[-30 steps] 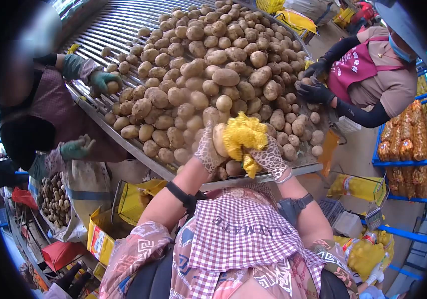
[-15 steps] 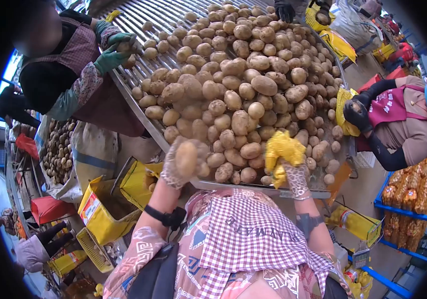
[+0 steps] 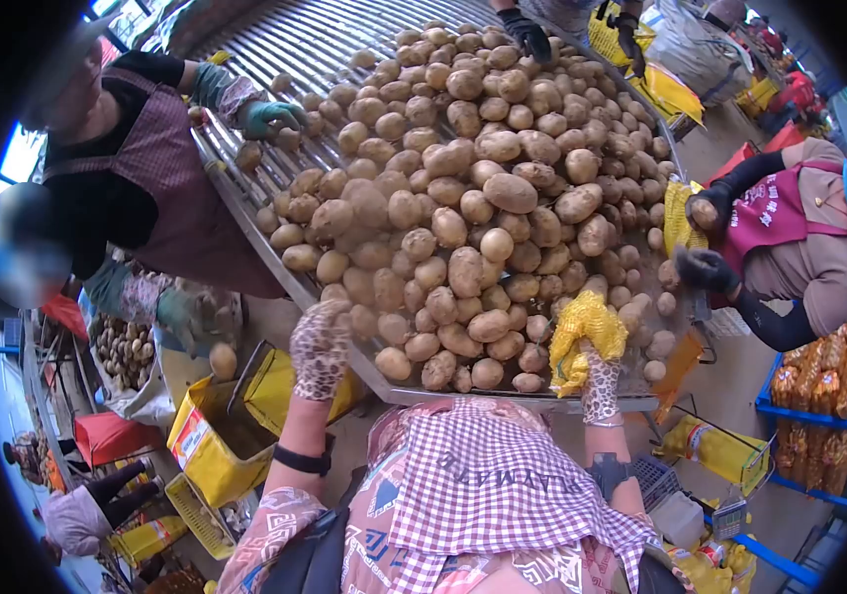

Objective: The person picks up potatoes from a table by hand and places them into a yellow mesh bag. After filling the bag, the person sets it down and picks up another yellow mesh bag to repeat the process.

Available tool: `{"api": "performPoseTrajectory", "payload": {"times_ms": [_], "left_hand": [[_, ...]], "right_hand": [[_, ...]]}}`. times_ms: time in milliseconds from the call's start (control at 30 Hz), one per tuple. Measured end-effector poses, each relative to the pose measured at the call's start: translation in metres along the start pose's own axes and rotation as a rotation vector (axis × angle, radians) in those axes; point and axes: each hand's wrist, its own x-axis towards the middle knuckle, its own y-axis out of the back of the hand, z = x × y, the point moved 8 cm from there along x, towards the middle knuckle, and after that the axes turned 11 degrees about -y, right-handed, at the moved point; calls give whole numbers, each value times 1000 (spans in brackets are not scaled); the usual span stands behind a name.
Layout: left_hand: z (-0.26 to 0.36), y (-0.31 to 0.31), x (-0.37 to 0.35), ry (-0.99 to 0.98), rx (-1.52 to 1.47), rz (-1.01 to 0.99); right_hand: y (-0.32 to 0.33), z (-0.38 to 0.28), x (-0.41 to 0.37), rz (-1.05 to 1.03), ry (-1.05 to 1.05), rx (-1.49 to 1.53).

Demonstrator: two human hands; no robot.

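Observation:
Heaped potatoes (image 3: 473, 218) cover the front of a metal roller table (image 3: 275, 49). My left hand (image 3: 322, 346), in a spotted glove, is over the table's left front edge, back of the hand showing; its fingers are blurred, and whether it holds anything is hidden. At the right front edge, my right hand (image 3: 599, 381), gloved alike, is closed on a yellow mesh bag (image 3: 587, 342), which rests against the nearest potatoes.
Co-workers stand at the left (image 3: 161, 168) and right (image 3: 790, 228), and a dark-gloved hand (image 3: 525, 35) reaches in at the far edge. Yellow crates (image 3: 221, 450) stand below left. A blue rack (image 3: 824, 421) holds bagged goods at right.
My left hand has moved left to the table edge, and the potato seen in it no longer shows. My right hand has shifted slightly right with the bag. The left co-worker's hands have spread apart.

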Motion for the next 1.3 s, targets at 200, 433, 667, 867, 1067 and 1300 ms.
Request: {"api": "performPoseTrajectory", "payload": {"times_ms": [200, 433, 667, 867, 1067, 1300], "left_hand": [[134, -148, 137, -563, 82, -305], [125, -219, 197, -383, 25, -565], [131, -230, 115, 728, -1772, -511], [115, -268, 64, 760, -1918, -456], [124, -211, 82, 1105, -2089, -350], [108, -242, 36, 1049, -1367, -316]], "right_hand": [[-40, 19, -16, -188, -129, 29], [-14, 8, -28, -67, -13, -15], [-43, -107, 6, -63, 194, -108], [-153, -102, -8, 9, 894, -865], [-101, -24, 9, -58, -86, -156], [-145, -59, -1, -150, 498, -613]]}}
